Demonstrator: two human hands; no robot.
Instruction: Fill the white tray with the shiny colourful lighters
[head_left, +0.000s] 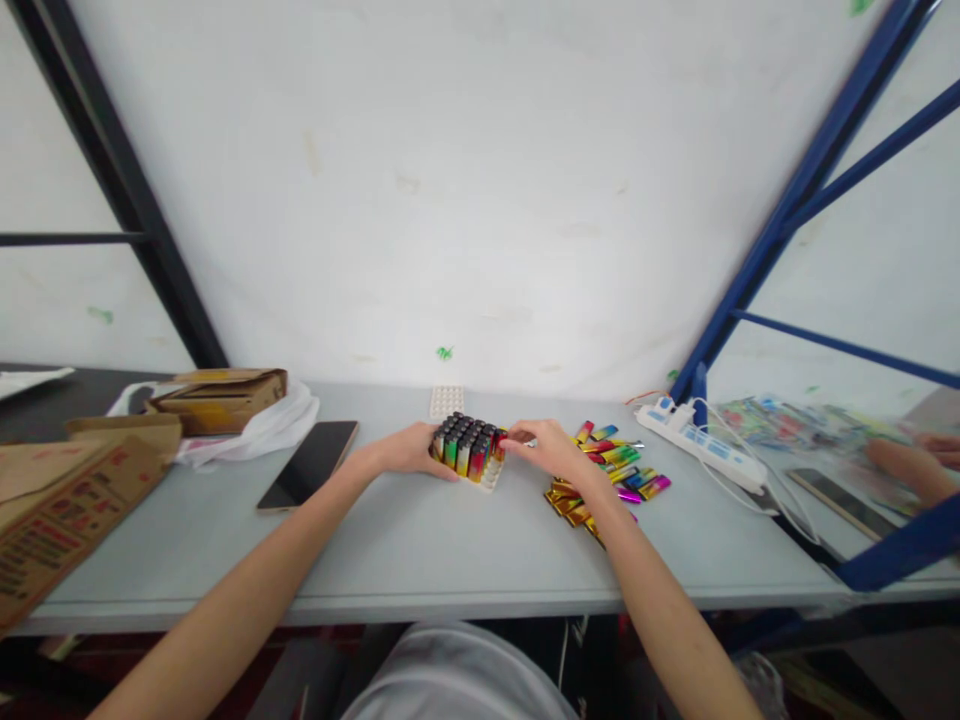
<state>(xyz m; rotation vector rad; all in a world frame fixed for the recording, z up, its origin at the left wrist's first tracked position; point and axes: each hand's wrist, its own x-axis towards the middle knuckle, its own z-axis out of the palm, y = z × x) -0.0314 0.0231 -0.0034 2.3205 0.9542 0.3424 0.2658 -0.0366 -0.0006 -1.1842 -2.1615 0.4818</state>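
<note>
Upright lighters (466, 440) with black tops and colourful shiny bodies stand close together in a white holed tray (492, 474). Holes on the tray's right side show bare. My left hand (415, 450) is wrapped around the left side of the lighters and tray, thumb at the front. At the right side, my right hand (546, 447) pinches a lighter whose body is mostly hidden by the fingers. Just right of that hand lies a loose pile of shiny metallic lighters (619, 455) in gold, red, green, blue and purple, partly covered by my forearm.
Behind the lighters lies another white holed tray (447, 401). To the left are a dark phone (310, 466), a small carton (220, 400) on a white bag and a bigger cardboard box (82, 510). A power strip (701, 445) with cables and blue frame stand right, beside another person's hand (911, 470).
</note>
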